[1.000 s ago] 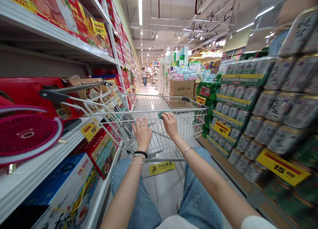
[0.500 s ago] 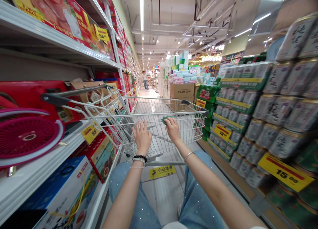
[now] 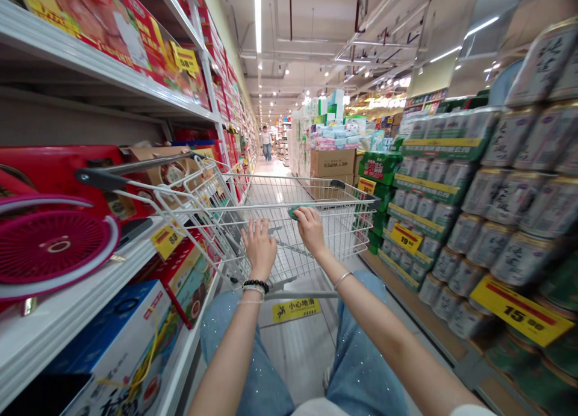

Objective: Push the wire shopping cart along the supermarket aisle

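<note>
A wire shopping cart (image 3: 334, 206) stands sideways in front of me, its long side facing my knees. My right hand (image 3: 310, 230) is closed on a small green cloth (image 3: 295, 211) and presses it against the cart's top rail. To its left, my left hand (image 3: 259, 247) lies against the wire side just below that rail, fingers stretched and a little apart, holding nothing. The cart's push handle (image 3: 149, 163) is at the left, over the shelf edge.
Shelves (image 3: 112, 85) with boxed goods line the left, and a pink fan-like item (image 3: 52, 244) lies on one. Stacked can packs (image 3: 451, 181) rise close on the right. Beyond the cart are cartons (image 3: 332, 163) and a distant person (image 3: 266, 144). A yellow floor sign (image 3: 295, 309) lies between my feet.
My right hand has slid slightly left along the rail with the green cloth. The left hand stays nearly in place. The distant person has shifted slightly right in view.
</note>
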A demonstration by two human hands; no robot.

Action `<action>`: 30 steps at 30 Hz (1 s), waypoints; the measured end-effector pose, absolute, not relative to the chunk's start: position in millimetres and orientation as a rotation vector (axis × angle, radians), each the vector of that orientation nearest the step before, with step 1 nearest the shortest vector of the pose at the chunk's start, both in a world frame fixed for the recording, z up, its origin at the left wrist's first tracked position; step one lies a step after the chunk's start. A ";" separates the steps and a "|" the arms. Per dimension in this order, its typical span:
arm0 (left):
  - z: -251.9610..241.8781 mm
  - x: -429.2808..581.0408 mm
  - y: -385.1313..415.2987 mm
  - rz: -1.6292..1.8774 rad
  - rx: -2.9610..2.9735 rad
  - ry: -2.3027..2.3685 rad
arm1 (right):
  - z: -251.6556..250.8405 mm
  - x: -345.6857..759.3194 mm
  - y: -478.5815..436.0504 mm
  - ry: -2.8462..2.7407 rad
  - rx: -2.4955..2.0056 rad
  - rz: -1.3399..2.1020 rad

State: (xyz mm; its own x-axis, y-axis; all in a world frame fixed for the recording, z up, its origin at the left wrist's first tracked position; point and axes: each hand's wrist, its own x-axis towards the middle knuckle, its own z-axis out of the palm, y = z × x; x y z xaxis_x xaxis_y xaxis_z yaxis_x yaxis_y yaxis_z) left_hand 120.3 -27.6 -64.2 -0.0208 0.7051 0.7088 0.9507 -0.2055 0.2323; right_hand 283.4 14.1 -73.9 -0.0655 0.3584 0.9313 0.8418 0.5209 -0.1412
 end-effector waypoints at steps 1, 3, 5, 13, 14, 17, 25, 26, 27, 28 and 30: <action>-64.2 120.2 -27.9 -1.068 -1.939 -1.734 | -73.8 280.2 14.5 -1.667 -1.024 -0.550; -64.1 119.7 -28.6 -1.070 -1.939 -1.734 | -75.4 275.0 15.3 -1.677 -1.035 -0.544; -63.6 119.2 -29.3 -1.064 -1.942 -1.736 | -76.8 272.8 15.1 -1.675 -1.066 -0.525; -64.0 119.6 -31.2 -1.051 -1.945 -1.737 | -68.8 260.0 11.2 -1.688 -1.040 -0.535; -64.4 119.5 -31.4 -1.051 -1.942 -1.737 | -70.2 257.1 11.0 -1.690 -1.044 -0.535; -65.4 117.5 -32.4 -1.033 -1.942 -1.737 | -75.2 255.7 8.2 -1.700 -1.072 -0.490; -69.2 109.8 -34.0 -0.919 -2.011 -1.720 | -83.3 312.1 -0.4 -1.569 -1.321 -0.388; -70.0 109.4 -33.5 -0.913 -2.015 -1.717 | -86.0 319.2 0.9 -1.564 -1.355 -0.365; -70.7 109.2 -32.9 -0.910 -2.018 -1.714 | -88.5 325.1 2.7 -1.567 -1.376 -0.341; -71.4 109.2 -32.2 -0.910 -2.016 -1.711 | -90.6 329.9 5.0 -1.577 -1.385 -0.317; -72.5 109.2 -30.6 -0.921 -2.007 -1.707 | -92.4 336.4 10.1 -1.599 -1.389 -0.276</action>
